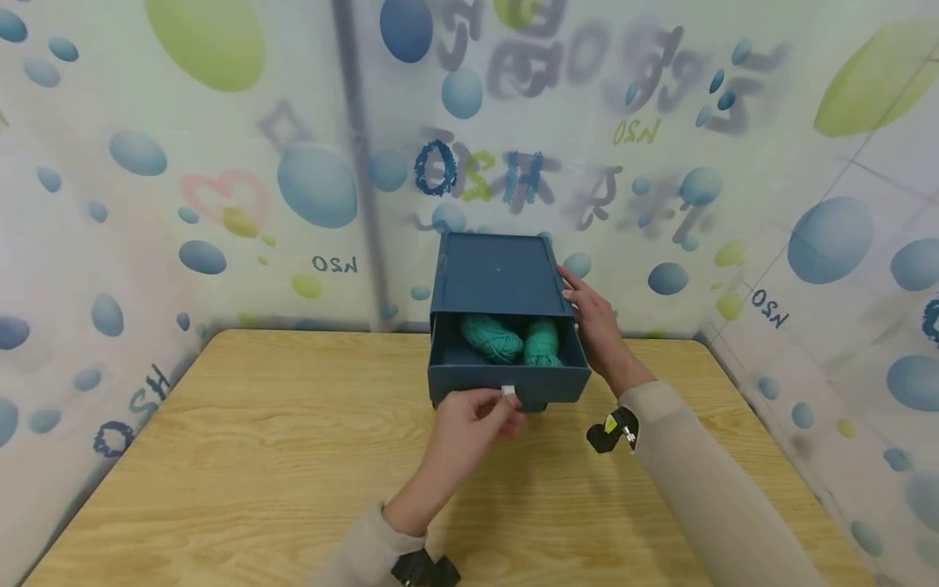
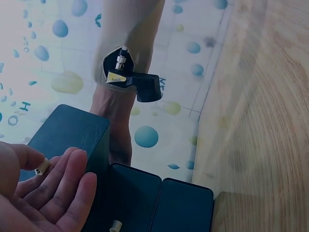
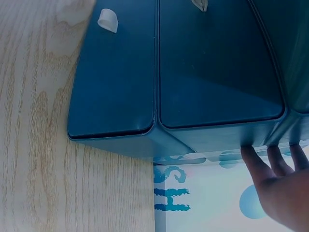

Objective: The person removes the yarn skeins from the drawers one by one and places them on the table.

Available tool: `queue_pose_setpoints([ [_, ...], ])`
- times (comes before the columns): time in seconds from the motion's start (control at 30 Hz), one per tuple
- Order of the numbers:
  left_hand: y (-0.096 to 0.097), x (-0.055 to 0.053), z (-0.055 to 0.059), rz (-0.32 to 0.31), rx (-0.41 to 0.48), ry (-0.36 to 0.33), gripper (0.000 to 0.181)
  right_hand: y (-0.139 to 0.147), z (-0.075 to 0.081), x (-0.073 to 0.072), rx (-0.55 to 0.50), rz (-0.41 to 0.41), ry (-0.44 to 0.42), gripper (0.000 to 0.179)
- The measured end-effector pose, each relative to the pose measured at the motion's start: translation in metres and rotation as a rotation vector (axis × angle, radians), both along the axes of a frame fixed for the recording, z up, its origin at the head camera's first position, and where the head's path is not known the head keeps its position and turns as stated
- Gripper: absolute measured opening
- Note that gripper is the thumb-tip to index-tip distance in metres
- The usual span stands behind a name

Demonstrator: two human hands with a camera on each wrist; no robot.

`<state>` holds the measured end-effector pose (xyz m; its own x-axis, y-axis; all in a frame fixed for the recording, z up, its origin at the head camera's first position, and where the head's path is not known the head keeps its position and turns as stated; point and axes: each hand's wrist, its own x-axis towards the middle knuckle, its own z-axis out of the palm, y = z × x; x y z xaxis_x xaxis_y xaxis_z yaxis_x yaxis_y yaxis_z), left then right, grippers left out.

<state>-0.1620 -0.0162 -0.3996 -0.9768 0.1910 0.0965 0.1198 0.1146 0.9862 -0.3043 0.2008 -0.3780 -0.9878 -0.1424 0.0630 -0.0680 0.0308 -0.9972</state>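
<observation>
A dark blue drawer cabinet (image 1: 499,273) stands at the back of the table, its top drawer (image 1: 465,381) pulled out. Inside lie a teal ball of yarn (image 1: 493,338) and a second teal yarn ball (image 1: 543,342) side by side. My left hand (image 1: 469,424) pinches the small white pull tab (image 1: 508,390) on that drawer's front between thumb and fingers. Against the cabinet's right side rests my right hand (image 1: 597,326), and the right wrist view shows its fingers (image 3: 258,166) extended with their tips on the side wall.
Two lower drawers, one with a white tab (image 3: 108,20), appear closed in the right wrist view. The wooden table (image 1: 293,456) extends around the cabinet. Close behind it rises a patterned wall (image 1: 499,187), with further walls at left and right.
</observation>
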Motion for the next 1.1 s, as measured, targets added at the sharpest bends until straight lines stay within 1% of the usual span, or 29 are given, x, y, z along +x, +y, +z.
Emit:
queue_pose_setpoints([
  [0.23, 0.0, 0.004, -0.001, 0.001, 0.007, -0.019, 0.026, 0.0, -0.001, -0.001, 0.015, 0.001, 0.011, 0.055],
  [0.57, 0.0, 0.01, -0.004, -0.008, 0.049, -0.013, 0.025, -0.001, -0.001, 0.0, 0.035, -0.011, 0.017, 0.054],
  [0.83, 0.001, 0.015, -0.006, 0.002, 0.038, -0.014, 0.025, -0.002, -0.001, 0.0, 0.03, -0.004, 0.015, 0.055],
  [1.1, 0.002, 0.022, -0.003, 0.005, 0.024, -0.014, 0.027, -0.001, -0.001, 0.0, 0.03, -0.007, 0.03, 0.055],
])
